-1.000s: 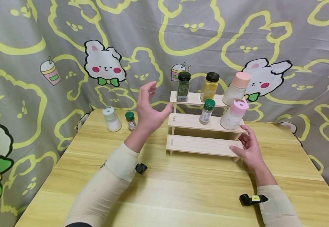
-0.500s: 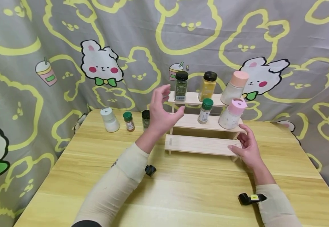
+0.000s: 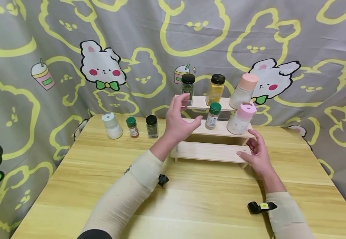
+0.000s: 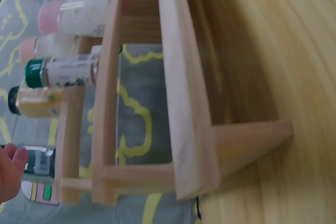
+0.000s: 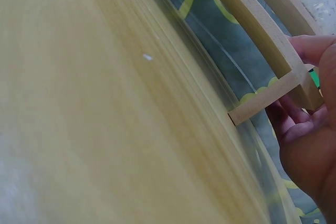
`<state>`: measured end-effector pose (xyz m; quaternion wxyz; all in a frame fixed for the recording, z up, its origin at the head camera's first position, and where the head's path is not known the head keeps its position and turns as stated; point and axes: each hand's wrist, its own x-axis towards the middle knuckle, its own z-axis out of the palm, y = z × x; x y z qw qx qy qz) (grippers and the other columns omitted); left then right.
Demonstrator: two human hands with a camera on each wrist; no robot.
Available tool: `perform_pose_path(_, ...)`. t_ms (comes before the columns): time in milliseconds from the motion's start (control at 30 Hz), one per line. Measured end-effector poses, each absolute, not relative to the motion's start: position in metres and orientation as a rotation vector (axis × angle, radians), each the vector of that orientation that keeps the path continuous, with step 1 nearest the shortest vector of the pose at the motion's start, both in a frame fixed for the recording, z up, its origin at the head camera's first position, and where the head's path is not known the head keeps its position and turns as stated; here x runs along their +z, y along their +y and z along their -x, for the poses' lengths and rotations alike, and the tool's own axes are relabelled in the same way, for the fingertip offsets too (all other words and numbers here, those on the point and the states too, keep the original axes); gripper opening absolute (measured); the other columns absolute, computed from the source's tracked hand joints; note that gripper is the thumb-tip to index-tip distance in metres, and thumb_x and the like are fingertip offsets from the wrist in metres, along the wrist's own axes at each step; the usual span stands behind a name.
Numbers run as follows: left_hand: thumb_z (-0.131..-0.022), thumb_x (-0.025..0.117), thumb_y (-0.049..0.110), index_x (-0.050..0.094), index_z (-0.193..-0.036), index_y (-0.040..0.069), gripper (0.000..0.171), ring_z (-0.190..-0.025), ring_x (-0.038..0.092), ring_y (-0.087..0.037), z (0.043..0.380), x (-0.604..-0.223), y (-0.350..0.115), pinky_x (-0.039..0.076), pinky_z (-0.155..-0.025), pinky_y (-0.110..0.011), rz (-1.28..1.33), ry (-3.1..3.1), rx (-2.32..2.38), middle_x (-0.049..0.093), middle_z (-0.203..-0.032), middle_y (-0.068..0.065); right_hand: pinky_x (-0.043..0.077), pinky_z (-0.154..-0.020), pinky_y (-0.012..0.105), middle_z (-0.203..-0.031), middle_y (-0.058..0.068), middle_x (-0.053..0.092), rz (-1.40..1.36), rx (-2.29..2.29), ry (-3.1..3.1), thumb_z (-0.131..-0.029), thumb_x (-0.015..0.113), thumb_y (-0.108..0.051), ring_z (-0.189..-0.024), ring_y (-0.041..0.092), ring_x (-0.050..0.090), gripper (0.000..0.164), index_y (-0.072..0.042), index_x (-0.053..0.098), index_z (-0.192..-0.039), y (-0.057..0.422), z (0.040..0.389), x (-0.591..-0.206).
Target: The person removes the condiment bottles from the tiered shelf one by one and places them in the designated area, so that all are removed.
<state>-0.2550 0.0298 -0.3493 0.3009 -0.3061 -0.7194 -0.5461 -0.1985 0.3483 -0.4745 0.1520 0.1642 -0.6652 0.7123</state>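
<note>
A three-tier wooden spice rack (image 3: 211, 152) stands on the table. My right hand (image 3: 257, 154) grips its right end, thumb on the bottom tier; the right wrist view shows fingers (image 5: 310, 48) curled around the wood. Before the rack's left end my left hand (image 3: 178, 121) hovers with thumb and fingers spread, holding nothing. It partly hides the black-capped jar of green herbs (image 3: 187, 88) on the top tier. Beside that jar are a yellow spice jar (image 3: 215, 91) and a peach-capped shaker (image 3: 243, 91). A green-capped jar (image 3: 212, 117) and a pink-capped shaker (image 3: 241, 119) occupy the middle tier.
Left of the rack, a pale-capped shaker (image 3: 112, 126), a small green-capped jar (image 3: 132, 127) and a black-capped jar (image 3: 152, 127) stand in a row on the wooden table (image 3: 208, 199). A patterned grey curtain (image 3: 149, 30) hangs behind.
My left hand has moved right to the rack's left end, uncovering the black-capped jar on the table. The right hand keeps its hold on the rack.
</note>
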Motion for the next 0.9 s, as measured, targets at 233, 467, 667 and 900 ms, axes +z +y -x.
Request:
perform_pose_path(233,-0.075,0.083,0.007,0.044,-0.137,0.001,0.074,-0.109,0.055,-0.033,0.255,-0.363,0.049,0.049,-0.094,-0.032,0.827,-1.999,-1.458,0.051,-0.125,-0.019,0.052,-0.086,0.025,-0.116,0.017,0.061,-0.468,2.044,-1.911,-0.065,0.06,0.04,-0.106,0.024,0.059,0.097,0.002,0.032,-0.149,0.348,0.2,-0.477)
perform_pose_path(467,-0.076,0.082,0.008,0.044,-0.139,0.006,0.073,-0.11,0.053,-0.027,0.254,-0.37,0.064,0.048,-0.094,-0.027,0.779,-2.138,-1.432,0.051,-0.124,-0.014,0.046,-0.094,0.025,-0.117,0.014,0.06,-0.413,2.006,-1.959,-0.066,0.063,0.038,-0.108,0.021,0.057,0.097,-0.001,0.034,-0.149,0.35,0.198,-0.476)
perform_pose_path(667,-0.078,0.083,0.009,0.044,-0.138,0.006,0.071,-0.106,0.054,-0.025,0.254,-0.378,0.072,0.05,-0.091,-0.028,0.714,-2.202,-1.449,0.051,-0.126,-0.016,0.043,-0.097,0.026,-0.118,0.016,0.059,-0.405,2.001,-1.967,-0.066,0.064,0.037,-0.109,0.023,0.055,0.096,-0.002,0.035,-0.149,0.349,0.198,-0.474)
perform_pose_path(900,-0.078,0.085,0.011,0.045,-0.136,0.006,0.07,-0.105,0.054,-0.022,0.256,-0.385,0.082,0.052,-0.088,-0.031,0.683,-2.228,-1.44,0.052,-0.123,-0.012,0.046,-0.094,0.026,-0.119,0.023,0.057,-0.418,2.013,-1.951,-0.066,0.063,0.038,-0.11,0.026,0.055,0.096,0.0,0.034,-0.149,0.348,0.198,-0.473)
